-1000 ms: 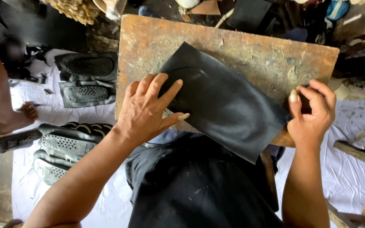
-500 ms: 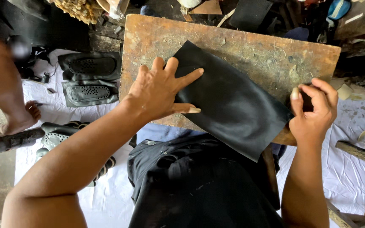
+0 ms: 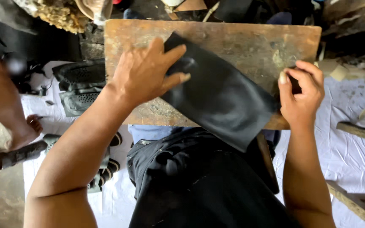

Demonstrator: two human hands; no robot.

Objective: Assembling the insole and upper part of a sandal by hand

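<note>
- I count two hands of the person I'm watching: the left hand [image 3: 148,74] spread flat, the right hand [image 3: 301,95] curled closed at the sheet's edge.
- One black sheet [image 3: 220,95] lies under and between both hands.
- One wooden board [image 3: 250,42] sits beneath the sheet.
- Two dark treaded soles [image 3: 79,86] lie stacked left of the left hand.
- One bare foot [image 3: 24,131] of another person, far left of the left hand.
- One white cloth [image 3: 355,152] spreads below the right hand.

Black rubber sheet [image 3: 220,97]; brown scuffed wooden board [image 3: 250,42]; white cloth [image 3: 351,143]; grey-black treaded soles [image 3: 81,86].
</note>
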